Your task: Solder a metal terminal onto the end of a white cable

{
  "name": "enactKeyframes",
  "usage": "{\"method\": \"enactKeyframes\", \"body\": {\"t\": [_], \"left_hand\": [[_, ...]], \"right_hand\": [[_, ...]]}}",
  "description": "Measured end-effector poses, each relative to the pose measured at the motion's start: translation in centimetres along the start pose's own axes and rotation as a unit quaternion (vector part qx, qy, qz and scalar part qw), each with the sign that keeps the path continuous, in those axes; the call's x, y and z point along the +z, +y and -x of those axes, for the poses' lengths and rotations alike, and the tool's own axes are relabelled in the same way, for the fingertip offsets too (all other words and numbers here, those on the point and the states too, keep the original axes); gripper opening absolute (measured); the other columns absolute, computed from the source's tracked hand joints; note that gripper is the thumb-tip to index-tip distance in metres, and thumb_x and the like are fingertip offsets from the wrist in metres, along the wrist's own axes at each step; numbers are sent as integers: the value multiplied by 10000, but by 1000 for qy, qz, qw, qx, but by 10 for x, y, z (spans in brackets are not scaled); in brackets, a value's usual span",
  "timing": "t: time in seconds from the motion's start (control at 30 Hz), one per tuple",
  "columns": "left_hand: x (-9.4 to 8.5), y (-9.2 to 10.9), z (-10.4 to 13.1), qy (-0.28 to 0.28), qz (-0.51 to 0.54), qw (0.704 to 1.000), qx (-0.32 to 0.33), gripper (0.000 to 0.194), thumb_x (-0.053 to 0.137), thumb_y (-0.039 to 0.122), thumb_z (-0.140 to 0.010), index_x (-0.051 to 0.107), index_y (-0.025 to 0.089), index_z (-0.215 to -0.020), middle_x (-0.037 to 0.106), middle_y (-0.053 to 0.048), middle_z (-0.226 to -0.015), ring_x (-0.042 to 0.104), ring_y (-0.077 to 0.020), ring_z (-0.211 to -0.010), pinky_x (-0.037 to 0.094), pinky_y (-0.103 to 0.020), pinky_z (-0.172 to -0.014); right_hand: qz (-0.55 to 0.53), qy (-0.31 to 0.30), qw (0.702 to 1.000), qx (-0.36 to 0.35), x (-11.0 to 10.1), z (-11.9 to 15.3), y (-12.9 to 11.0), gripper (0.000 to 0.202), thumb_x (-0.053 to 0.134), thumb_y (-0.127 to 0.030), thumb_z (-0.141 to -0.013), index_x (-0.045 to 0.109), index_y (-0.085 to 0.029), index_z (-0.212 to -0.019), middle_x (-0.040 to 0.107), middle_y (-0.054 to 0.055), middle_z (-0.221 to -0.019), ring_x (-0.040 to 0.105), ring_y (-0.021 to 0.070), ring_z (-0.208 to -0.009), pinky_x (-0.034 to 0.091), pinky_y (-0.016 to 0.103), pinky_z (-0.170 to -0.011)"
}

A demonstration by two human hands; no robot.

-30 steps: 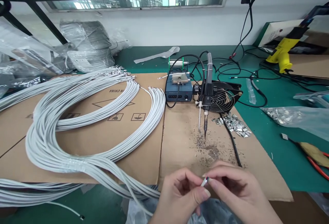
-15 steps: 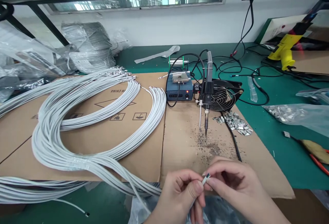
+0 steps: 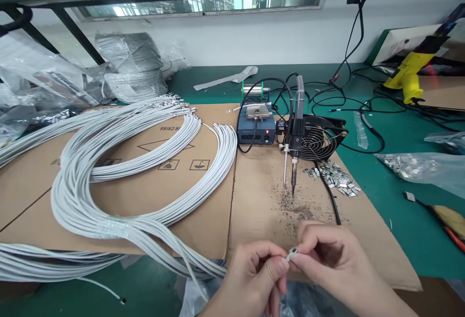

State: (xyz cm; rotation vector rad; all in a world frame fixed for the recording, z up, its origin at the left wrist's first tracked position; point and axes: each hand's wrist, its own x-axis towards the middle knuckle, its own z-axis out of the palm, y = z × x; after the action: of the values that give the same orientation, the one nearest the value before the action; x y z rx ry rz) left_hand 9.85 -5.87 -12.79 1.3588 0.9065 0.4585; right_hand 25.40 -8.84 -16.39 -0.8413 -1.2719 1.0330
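Note:
My left hand [image 3: 259, 276] is closed in a pinch around a white cable [image 3: 289, 257], just behind its end. Against the tip of that cable, the thumb and forefinger of my right hand [image 3: 332, 256] are pressed together. A small dark and greenish bit shows at the tip between the two hands; the fingers hide the rest. Beyond my hands, a soldering iron [image 3: 298, 135] is held upright in a stand, its tip pointing down over the cardboard [image 3: 254, 210]. Small metal connector shells [image 3: 339, 178] lie in a pile to the right of the iron.
A large coil of white cables [image 3: 80, 200] covers the left cardboard. Behind the iron stand a blue soldering station [image 3: 256, 135], a fan [image 3: 319, 137] and a solder spool [image 3: 253, 90]. Rightward are a bag of metal parts [image 3: 410, 166] and a yellow tool [image 3: 410, 74].
The fingers of my right hand have shifted slightly at the cable's tip, and less of its dark end shows. My left hand keeps its grip. The whole view has moved a little.

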Motion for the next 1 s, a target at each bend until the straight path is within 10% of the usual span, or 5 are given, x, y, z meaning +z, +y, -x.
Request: {"method": "enactKeyframes", "body": {"t": [0.23,0.47,0.77,1.0], "left_hand": [[-1,-12,-7,-62,118,990,46,384,599,468,-770,482,111,-691,480,20,-463,396,-37,-275,277,-85,-248],[9,13,7,143,-19,987,76,389,740,432,-626,567,85,-638,511,-5,-527,493,-70,-408,397,-147,-407],[-9,15,4,-155,101,981,-49,409,607,464,-770,509,89,-640,436,11,-501,324,-14,-367,211,-122,-347],[-7,23,9,-71,-1,997,-43,449,595,546,-728,518,107,-677,430,31,-475,317,-22,-319,221,-119,-302]], "right_hand": [[-179,72,980,-50,21,4,20,183,601,-182,-788,519,-151,-628,447,-2,-603,417,106,-547,306,194,-486],[-135,107,978,-116,19,1,14,152,581,-137,-791,551,-170,-645,434,-6,-614,406,102,-553,301,193,-493],[-278,20,958,-65,26,1,12,162,631,-224,-776,550,-161,-650,440,-14,-616,407,88,-557,291,186,-512],[-61,-69,995,45,8,-5,-8,72,576,-141,-748,549,-158,-683,496,-4,-593,407,102,-525,280,210,-478]]}}
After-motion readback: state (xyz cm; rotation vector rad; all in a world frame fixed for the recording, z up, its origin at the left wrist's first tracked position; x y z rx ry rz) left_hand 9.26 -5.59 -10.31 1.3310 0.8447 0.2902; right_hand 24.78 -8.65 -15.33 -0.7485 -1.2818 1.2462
